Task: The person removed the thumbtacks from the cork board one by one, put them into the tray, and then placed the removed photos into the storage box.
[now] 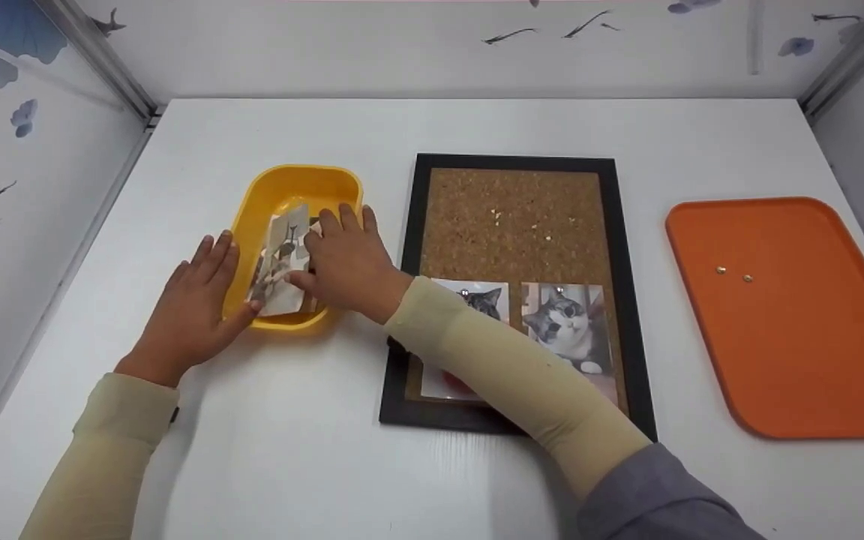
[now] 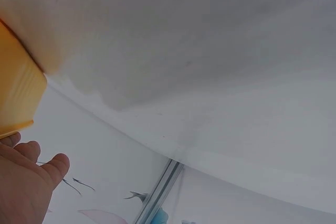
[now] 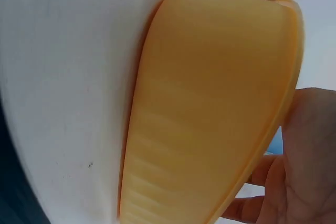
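Note:
A yellow plastic bin (image 1: pixel 293 174) stands on the left of the table and holds several small photo prints (image 1: pixel 282 262), some tilted and overlapping. Along its left side lies my left hand (image 1: pixel 196 307), fingers extended against the rim and thumb at the near corner. Over the bin's right rim reaches my right hand (image 1: pixel 349 262), with fingers spread and its thumb over the prints. In the right wrist view the bin's outer wall (image 3: pixel 205 103) fills the middle, and the right hand (image 3: pixel 310 166) is above the rim. The left wrist view shows the left fingers below the bin's edge.
A black-framed cork board (image 1: pixel 514 232) lies mid-table, partly under my right forearm. A cat photo (image 1: pixel 567 326) and another photo (image 1: pixel 488 300) are pinned on its lower half, with several pins above. An orange tray (image 1: pixel 799 322) at the right holds two small pins (image 1: pixel 734 274).

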A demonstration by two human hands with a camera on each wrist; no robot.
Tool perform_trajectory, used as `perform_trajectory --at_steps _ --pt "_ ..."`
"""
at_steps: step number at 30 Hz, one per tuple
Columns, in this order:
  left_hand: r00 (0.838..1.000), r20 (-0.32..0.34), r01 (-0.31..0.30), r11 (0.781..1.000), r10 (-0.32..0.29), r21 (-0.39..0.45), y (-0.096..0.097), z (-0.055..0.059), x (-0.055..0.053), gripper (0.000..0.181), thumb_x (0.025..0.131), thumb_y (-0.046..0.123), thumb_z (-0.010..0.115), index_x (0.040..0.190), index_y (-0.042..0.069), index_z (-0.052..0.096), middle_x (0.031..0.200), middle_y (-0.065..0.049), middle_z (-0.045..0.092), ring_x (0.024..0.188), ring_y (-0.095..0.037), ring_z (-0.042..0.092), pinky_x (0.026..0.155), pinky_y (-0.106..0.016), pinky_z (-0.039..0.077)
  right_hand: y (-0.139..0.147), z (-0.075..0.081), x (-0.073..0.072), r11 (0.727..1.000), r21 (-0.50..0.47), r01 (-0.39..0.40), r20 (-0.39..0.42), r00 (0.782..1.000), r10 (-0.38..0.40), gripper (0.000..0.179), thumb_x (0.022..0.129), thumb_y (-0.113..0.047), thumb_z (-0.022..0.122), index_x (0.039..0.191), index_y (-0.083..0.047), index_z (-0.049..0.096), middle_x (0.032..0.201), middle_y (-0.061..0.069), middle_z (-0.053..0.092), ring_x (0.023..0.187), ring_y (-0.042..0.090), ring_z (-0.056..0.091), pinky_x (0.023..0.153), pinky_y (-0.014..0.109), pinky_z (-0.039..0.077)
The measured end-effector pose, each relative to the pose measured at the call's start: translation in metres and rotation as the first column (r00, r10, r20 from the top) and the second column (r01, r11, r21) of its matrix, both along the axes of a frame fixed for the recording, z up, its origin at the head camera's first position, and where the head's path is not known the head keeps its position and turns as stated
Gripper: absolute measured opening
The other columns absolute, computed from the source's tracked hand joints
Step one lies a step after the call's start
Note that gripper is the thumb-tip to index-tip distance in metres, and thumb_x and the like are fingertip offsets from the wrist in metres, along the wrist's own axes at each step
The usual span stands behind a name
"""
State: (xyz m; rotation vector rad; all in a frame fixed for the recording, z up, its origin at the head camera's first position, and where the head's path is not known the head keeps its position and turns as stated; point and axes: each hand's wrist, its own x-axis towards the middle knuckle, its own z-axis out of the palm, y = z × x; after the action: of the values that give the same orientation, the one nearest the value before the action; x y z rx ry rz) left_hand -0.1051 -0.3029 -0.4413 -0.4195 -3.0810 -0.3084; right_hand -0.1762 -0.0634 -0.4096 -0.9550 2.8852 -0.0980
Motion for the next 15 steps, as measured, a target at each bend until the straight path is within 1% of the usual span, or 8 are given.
perform_trajectory --at_steps 5,10,15 --pt "1.0 -0.013 0.016 1.0 -0.016 0.011 -0.003 -0.001 0.001 0.081 0.099 0.05 0.047 0.157 0.002 0.017 0.166 -0.01 0.01 0.152 -0.029 0.002 0.117 -0.058 0.01 0.003 0.004 0.001 1.0 -0.023 -0.001 -0.005 1.0 0.0 0.07 0.095 -0.07 0.038 0.141 -0.019 0.055 0.154 0.011 0.035 0.146 0.034 0.023 0.117 0.057 0.015" --pt "1.0 0.011 -0.007 1.0 0.007 -0.009 -0.003 -0.002 0.001 0.083 0.099 0.052 0.047 0.158 0.004 0.015 0.166 -0.006 0.006 0.152 -0.026 -0.001 0.119 -0.056 0.007 0.009 0.009 0.001 0.999 -0.045 -0.02 -0.026 0.999 0.018 0.07 0.096 -0.07 0.038 0.14 -0.019 0.056 0.153 0.011 0.037 0.144 0.035 0.026 0.117 0.058 0.017" --pt "0.999 0.027 -0.016 1.0 0.016 -0.009 0.0 -0.002 0.0 0.083 0.099 0.053 0.046 0.158 0.005 0.014 0.166 -0.005 0.005 0.152 -0.026 -0.002 0.119 -0.055 0.005 0.021 0.011 0.0 0.999 -0.033 -0.022 -0.046 0.999 0.02 0.07 0.096 -0.069 0.038 0.142 -0.018 0.055 0.155 0.012 0.036 0.145 0.036 0.026 0.116 0.059 0.017"
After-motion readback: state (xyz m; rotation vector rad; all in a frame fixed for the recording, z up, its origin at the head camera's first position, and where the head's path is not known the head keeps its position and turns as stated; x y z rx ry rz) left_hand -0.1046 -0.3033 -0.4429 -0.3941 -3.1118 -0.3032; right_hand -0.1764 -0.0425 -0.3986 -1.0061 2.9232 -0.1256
